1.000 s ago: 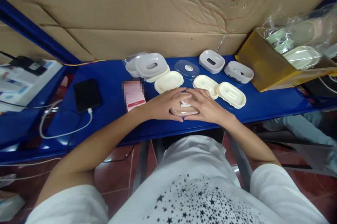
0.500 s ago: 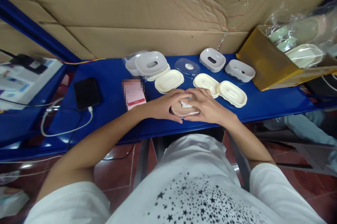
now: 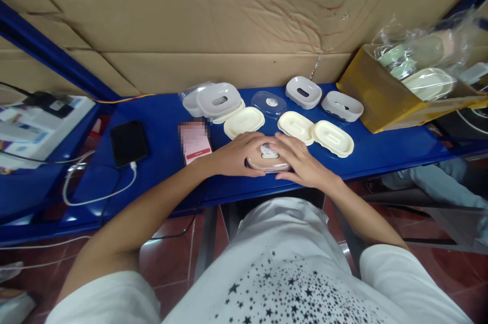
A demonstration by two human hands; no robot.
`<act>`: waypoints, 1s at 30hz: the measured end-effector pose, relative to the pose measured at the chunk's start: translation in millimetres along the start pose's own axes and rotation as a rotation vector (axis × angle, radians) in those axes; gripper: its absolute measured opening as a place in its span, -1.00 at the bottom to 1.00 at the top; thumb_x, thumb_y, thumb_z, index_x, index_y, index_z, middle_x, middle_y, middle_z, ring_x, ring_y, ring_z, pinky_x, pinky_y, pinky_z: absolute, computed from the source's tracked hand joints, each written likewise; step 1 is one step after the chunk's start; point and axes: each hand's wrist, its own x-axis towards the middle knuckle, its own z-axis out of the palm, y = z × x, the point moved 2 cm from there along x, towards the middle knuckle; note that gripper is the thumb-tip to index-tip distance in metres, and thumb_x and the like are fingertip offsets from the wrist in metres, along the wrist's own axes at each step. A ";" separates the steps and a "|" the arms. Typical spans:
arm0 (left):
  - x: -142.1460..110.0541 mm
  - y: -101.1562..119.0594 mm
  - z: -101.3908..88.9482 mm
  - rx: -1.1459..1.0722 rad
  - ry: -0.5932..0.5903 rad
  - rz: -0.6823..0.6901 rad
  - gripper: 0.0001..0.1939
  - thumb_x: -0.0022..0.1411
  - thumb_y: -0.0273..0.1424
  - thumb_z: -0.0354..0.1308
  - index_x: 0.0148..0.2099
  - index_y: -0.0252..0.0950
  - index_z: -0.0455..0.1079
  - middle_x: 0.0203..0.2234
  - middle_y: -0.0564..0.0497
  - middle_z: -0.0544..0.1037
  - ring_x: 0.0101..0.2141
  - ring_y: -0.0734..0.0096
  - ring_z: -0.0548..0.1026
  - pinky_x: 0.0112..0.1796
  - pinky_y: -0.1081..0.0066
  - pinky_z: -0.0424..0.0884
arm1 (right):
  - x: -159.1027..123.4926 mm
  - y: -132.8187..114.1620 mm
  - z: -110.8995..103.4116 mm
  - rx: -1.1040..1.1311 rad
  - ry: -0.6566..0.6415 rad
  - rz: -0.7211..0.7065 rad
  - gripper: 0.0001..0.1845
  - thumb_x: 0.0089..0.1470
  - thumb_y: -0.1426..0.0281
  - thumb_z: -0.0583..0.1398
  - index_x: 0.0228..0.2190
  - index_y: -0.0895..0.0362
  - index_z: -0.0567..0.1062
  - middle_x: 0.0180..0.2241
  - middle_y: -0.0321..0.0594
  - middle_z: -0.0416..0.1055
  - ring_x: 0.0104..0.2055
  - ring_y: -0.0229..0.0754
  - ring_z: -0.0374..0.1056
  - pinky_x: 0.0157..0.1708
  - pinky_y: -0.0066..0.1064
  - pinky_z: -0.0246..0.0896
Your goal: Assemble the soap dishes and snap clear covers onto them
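Observation:
A pinkish oval soap box [image 3: 268, 162] with a clear lid and a white sticker lies near the front edge of the blue table [image 3: 381, 151]. My left hand [image 3: 235, 154] curls round its left end and my right hand [image 3: 298, 159] wraps its right end; both press on the lid. Just behind my hands lie three cream oval trays [image 3: 244, 122] [image 3: 296, 126] [image 3: 333, 137]. Farther back are grey box bases [image 3: 218, 99] [image 3: 303, 92] [image 3: 342, 105] and a loose clear lid [image 3: 269, 104].
A black phone [image 3: 128, 143] with a white cable [image 3: 95, 189] lies at the left, beside a pink card [image 3: 194, 141]. A yellow box [image 3: 381, 93] holding bagged soap boxes [image 3: 423, 62] stands at the right. Cardboard [image 3: 213, 24] backs the table. Another person's leg [image 3: 438, 182] shows at the right.
My fingers have shifted from the top of the lid toward the box's two ends, showing more of the lid and sticker. The box stays in place.

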 end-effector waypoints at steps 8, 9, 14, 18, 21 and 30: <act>-0.2 5.4 -8.7 0.151 0.040 -0.047 -0.13 0.33 -0.14 0.39 0.56 -0.19 0.19 0.47 -0.33 0.30 0.47 -0.26 0.26 0.42 -0.20 0.20 | -63.4 49.3 -34.4 -0.309 0.160 0.524 -0.37 0.50 0.05 0.05 0.47 -0.07 0.34 0.45 0.07 0.36 0.50 0.35 0.25 0.43 0.40 0.02; 0.1 6.5 -9.2 0.161 0.035 -0.050 -0.14 0.34 -0.16 0.38 0.56 -0.20 0.18 0.48 -0.33 0.29 0.47 -0.27 0.26 0.42 -0.21 0.19 | -67.8 51.1 -35.7 -0.309 0.167 0.542 -0.37 0.50 0.06 0.04 0.46 -0.06 0.35 0.42 0.08 0.39 0.46 0.35 0.30 0.40 0.38 0.10; 1.2 8.2 -9.1 0.169 0.021 -0.075 -0.12 0.36 -0.04 0.40 0.55 -0.22 0.19 0.45 -0.32 0.35 0.44 -0.27 0.32 0.39 -0.19 0.24 | -69.2 48.0 -36.4 -0.286 0.168 0.545 -0.43 0.52 0.15 0.00 0.39 -0.01 0.45 0.37 0.10 0.45 0.36 0.33 0.40 0.33 0.31 0.21; 2.0 7.5 -7.0 0.174 0.039 -0.093 -0.15 0.37 -0.05 0.37 0.54 -0.21 0.18 0.43 -0.31 0.37 0.42 -0.23 0.34 0.38 -0.16 0.27 | -57.9 33.3 -33.3 -0.223 0.159 0.443 -0.41 0.53 0.14 0.05 0.45 -0.02 0.38 0.42 0.09 0.40 0.45 0.32 0.32 0.39 0.32 0.16; 2.6 6.9 -4.9 0.160 0.036 -0.092 -0.12 0.33 -0.05 0.38 0.53 -0.24 0.18 0.42 -0.34 0.37 0.41 -0.25 0.35 0.36 -0.17 0.30 | -45.9 14.4 -23.1 -0.112 0.091 0.268 -0.34 0.52 0.10 0.11 0.52 -0.10 0.25 0.50 0.01 0.30 0.51 0.26 0.25 0.42 0.27 0.18; 1.4 4.1 -4.7 0.227 0.055 -0.147 -0.16 0.37 -0.03 0.31 0.54 -0.22 0.18 0.44 -0.34 0.36 0.44 -0.22 0.33 0.37 -0.17 0.23 | -27.1 7.5 -8.3 -0.105 0.078 0.215 -0.26 0.55 0.08 0.09 0.59 -0.02 0.07 0.56 0.03 0.17 0.60 0.17 0.12 0.54 0.24 0.02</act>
